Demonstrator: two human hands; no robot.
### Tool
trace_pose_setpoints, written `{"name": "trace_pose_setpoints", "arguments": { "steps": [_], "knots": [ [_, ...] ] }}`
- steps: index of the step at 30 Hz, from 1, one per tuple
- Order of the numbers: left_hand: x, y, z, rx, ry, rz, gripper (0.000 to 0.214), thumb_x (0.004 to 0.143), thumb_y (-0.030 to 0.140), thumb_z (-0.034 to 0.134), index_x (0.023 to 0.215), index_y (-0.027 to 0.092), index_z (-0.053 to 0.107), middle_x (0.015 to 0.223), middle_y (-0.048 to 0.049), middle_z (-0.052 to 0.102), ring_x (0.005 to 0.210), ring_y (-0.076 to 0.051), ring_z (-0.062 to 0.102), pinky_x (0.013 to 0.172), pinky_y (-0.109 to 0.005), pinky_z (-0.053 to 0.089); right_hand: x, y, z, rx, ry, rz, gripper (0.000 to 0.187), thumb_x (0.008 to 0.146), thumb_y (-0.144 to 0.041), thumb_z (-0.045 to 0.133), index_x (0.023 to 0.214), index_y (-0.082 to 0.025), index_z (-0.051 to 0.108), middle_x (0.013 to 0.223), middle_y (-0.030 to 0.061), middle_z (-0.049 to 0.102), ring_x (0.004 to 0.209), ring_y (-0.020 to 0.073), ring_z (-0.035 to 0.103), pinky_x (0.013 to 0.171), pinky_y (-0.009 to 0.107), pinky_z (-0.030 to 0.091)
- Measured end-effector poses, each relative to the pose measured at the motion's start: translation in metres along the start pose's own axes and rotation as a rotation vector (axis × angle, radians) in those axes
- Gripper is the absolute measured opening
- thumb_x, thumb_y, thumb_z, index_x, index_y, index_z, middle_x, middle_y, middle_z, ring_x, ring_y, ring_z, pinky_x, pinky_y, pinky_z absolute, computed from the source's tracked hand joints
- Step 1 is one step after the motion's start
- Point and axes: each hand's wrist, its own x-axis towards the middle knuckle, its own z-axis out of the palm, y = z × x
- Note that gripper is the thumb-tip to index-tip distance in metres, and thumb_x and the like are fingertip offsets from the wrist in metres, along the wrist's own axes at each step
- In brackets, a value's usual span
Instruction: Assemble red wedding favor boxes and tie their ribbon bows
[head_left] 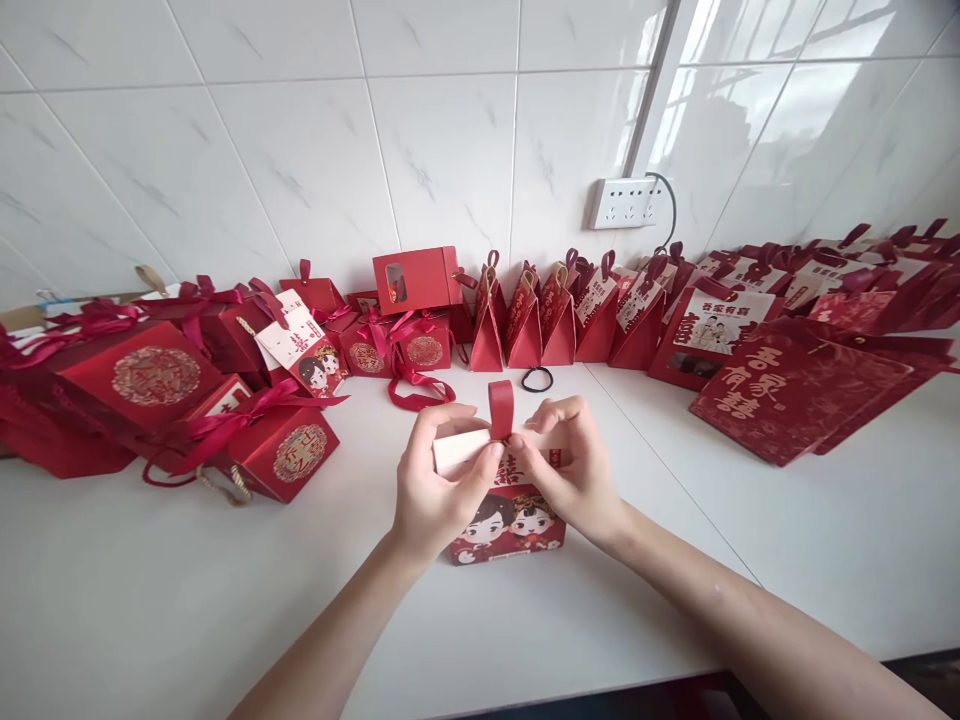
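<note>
A red and cream gift box (508, 525) with two cartoon faces on its front stands on the white tabletop, close in front of me. A red strap loop (501, 408) rises from its top. My left hand (446, 480) is closed on the top left of the box, thumb in front beside the base of the loop. On the other side my right hand (566, 465) pinches the top near the same spot, its thumb and fingertips almost meeting the left thumb. The fingers cover part of the box's upper edge.
Red ribboned boxes (281, 450) crowd the left side. Several triangular red boxes (525, 325) line the tiled wall, and flatter red bags (799, 390) lie at the right. A black hair tie (537, 379) rests behind my hands. A power socket (626, 204) is on the wall.
</note>
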Motion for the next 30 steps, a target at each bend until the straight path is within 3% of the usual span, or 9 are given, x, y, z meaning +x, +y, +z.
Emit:
{"name": "trace_pose_setpoints", "arguments": {
  "steps": [11, 18, 30],
  "knots": [
    [-0.0001, -0.0036, -0.0008, 0.082, 0.025, 0.098, 0.029, 0.073, 0.014, 0.069, 0.096, 0.021, 0.054, 0.085, -0.0001, 0.069, 0.080, -0.013, 0.069, 0.070, -0.019, 0.057, 0.0012, -0.0005, 0.0002, -0.036, 0.008, -0.019, 0.023, 0.084, -0.025, 0.057, 0.084, -0.025, 0.035, 0.070, -0.0033, 0.045, 0.056, 0.0107, 0.043, 0.045, 0.024, 0.032],
    [-0.0014, -0.0055, -0.0012, 0.086, 0.032, 0.062, 0.027, 0.074, 0.018, 0.069, 0.095, 0.021, 0.053, 0.086, -0.0021, 0.067, 0.077, -0.015, 0.068, 0.066, -0.023, 0.058, 0.0001, 0.0005, -0.0010, -0.049, 0.002, -0.023, 0.026, 0.081, -0.026, 0.061, 0.084, -0.025, 0.035, 0.073, -0.0017, 0.047, 0.066, 0.0137, 0.048, 0.052, 0.026, 0.037],
    [-0.0018, -0.0031, -0.0013, 0.020, 0.012, 0.000, 0.026, 0.075, 0.021, 0.069, 0.094, 0.020, 0.051, 0.087, -0.0066, 0.067, 0.074, -0.017, 0.069, 0.064, -0.026, 0.059, 0.0001, 0.0008, 0.0014, 0.007, 0.009, -0.013, 0.021, 0.086, -0.024, 0.056, 0.084, -0.025, 0.035, 0.068, -0.0041, 0.044, 0.056, 0.0105, 0.043, 0.048, 0.023, 0.034]
  ]
}}
